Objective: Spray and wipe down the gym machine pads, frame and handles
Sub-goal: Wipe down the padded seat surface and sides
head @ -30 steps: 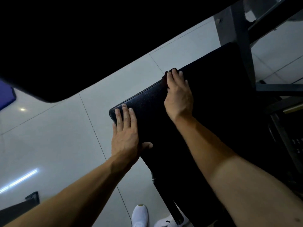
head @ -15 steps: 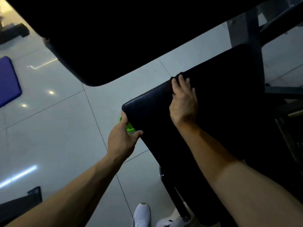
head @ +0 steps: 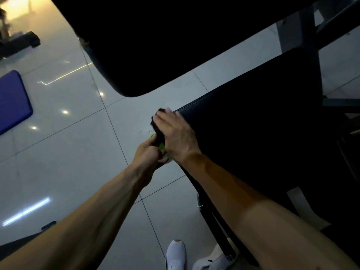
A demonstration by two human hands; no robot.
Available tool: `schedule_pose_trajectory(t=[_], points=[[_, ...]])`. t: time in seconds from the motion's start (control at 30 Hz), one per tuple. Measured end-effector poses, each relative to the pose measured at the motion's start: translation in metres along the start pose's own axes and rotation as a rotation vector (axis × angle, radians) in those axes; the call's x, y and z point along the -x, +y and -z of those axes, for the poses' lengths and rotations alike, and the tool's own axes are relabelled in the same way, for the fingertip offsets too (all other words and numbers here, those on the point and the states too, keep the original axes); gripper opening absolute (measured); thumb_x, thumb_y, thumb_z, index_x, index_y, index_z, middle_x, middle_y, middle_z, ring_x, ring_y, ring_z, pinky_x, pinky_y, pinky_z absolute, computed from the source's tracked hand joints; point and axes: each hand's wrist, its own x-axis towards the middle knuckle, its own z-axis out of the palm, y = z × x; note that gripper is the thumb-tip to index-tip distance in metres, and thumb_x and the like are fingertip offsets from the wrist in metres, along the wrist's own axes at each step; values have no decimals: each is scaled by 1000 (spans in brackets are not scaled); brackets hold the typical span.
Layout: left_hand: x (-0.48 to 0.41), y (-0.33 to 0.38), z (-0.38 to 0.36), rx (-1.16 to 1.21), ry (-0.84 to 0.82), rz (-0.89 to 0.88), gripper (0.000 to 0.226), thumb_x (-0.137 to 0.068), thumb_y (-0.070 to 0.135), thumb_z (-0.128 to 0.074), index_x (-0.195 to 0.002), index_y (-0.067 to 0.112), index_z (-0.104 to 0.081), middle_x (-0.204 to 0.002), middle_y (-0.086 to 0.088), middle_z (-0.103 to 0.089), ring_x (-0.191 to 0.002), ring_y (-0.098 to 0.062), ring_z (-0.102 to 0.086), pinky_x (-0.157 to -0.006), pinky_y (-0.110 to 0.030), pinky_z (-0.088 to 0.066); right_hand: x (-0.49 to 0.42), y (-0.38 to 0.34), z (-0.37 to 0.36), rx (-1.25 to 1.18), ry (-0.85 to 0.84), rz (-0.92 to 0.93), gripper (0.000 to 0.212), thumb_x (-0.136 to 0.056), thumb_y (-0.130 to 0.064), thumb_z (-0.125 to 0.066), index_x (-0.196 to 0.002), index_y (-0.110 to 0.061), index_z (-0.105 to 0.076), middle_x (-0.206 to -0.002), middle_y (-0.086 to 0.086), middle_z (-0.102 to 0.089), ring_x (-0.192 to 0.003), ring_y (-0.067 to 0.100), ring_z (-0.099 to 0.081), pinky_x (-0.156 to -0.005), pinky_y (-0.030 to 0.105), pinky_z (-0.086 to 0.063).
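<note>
Two hands crowd one corner: left hand (head: 149,154) fingers wrapped round the green spray bottle (head: 162,147), right hand (head: 176,134) fingers flat on a dark cloth (head: 157,123). I'd drag it along the black pad (head: 253,133) edge with firm, overlapping strokes tbh.

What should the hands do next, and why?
Probably slide the right hand, with the dark cloth under it, across the black pad. The cloth sits right at the pad's corner, with most of the pad beyond it, and the left hand grips a green thing, perhaps the sprayer, just beside it.
</note>
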Motion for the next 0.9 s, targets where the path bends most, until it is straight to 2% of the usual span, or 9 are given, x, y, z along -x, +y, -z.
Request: schedule_pose_trajectory(t=[0.13, 0.23, 0.33, 0.4, 0.53, 0.6, 0.7, 0.8, 0.9], points=[[-1, 0, 1, 8, 10, 51, 74, -88, -21, -31, -124, 32, -68, -95, 14, -75, -101, -19, -62, -96, -39, -53, 90, 34, 5, 45, 4, 269, 53, -94, 4, -56, -145, -11, -60, -159, 9, -46, -149, 30, -41, -121, 48, -36], [4, -1, -2, -40, 3, 55, 78, -94, -18, -31, -130, 43, -63, -101, 22, -71, -116, -16, -65, -107, -45, -48, 93, 51, 15, 127, -62, 374, 56, -94, 6, -42, -145, -9, -59, -158, 12, -46, -146, 34, -44, -120, 49, -38], [5, -5, -8, -39, 19, 38, 82, -94, -19, -29, -143, 42, -54, -117, 20, -63, -114, -10, -63, -98, -40, -54, 26, 52, 22, 115, 43, 119, 77, -78, 16, -53, -151, -8, -50, -163, 11, -39, -152, 35, -33, -126, 47, -23], [5, -7, -12, -5, 35, -2, 74, -97, -15, -31, -135, 44, -55, -106, 16, -64, -99, -10, -63, -83, -31, -57, -11, 44, 26, 57, 50, -115, 73, -87, 11, -55, -155, -11, -43, -166, 7, -35, -156, 31, -24, -128, 42, -11], [6, -11, -23, 54, 89, -52, 35, -110, 9, -39, -128, 28, -63, -106, 3, -72, -87, -8, -64, -61, -16, -56, 36, 36, 9, 46, 90, -13, 65, -88, 8, -45, -152, -7, -49, -162, 12, -41, -153, 32, -33, -128, 41, -17], [6, -16, -27, 27, 107, -72, 27, -109, 10, -45, -124, 21, -65, -110, -1, -73, -87, -6, -67, -69, -19, -58, 100, 42, 4, 70, 58, 102, 60, -91, 9, -46, -149, -7, -54, -161, 12, -43, -152, 31, -35, -126, 46, -29], [3, -23, -29, -95, 125, -59, 24, -104, 6, -53, -118, 23, -63, -118, -8, -71, -101, -18, -68, -85, -40, -59, 152, 69, 14, 93, -34, 214, 61, -91, 11, -57, -150, -7, -52, -164, 11, -39, -154, 31, -32, -122, 50, -35], [1, -29, -27, -108, 85, -6, 41, -105, 10, -54, -142, 27, -52, -127, -6, -68, -113, -25, -67, -77, -41, -60, 121, 90, 26, 108, 96, -27, 70, -85, 17, -59, -150, -7, -50, -161, 13, -41, -151, 34, -35, -121, 53, -36], [0, -32, -30, -91, 91, -12, 47, -106, 9, -50, -147, 33, -47, -129, -5, -67, -114, -25, -67, -74, -40, -61, 69, 82, 25, -6, 304, -407, 61, -93, 9, -57, -151, -4, -47, -162, 13, -39, -153, 33, -32, -125, 51, -28]])
